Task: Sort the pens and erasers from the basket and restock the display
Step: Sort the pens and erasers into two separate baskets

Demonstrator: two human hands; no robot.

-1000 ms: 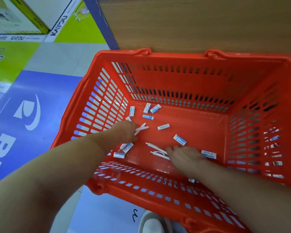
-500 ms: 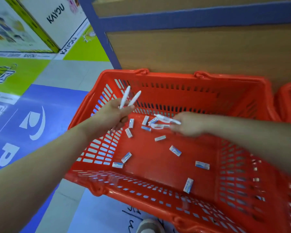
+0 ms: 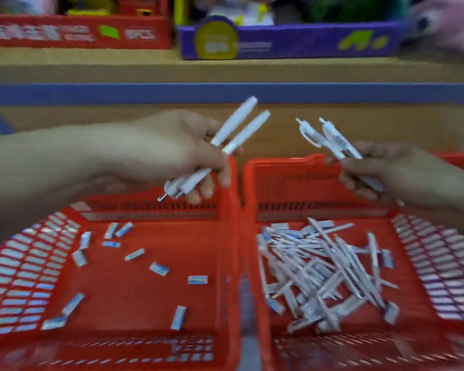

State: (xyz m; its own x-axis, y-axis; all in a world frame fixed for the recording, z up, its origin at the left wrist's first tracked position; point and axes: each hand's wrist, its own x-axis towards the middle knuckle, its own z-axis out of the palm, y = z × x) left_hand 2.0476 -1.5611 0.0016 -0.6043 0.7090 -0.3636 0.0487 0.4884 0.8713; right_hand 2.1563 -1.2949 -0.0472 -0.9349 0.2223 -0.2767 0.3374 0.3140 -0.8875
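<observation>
Plastic, light, stiff, slick: best pinched mid-barrel. Gripping two capped pens (image 3: 235, 121) in left hand (image 3: 182, 153) at ten o'clock, two clip pens (image 3: 337, 140) in right hand (image 3: 386, 171) at two o'clock.

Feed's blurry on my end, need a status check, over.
Left hand grips two white pens, right hand grips two more pens. Erasers loose in left basket, pen pile in right basket. No obstruction seen.
</observation>
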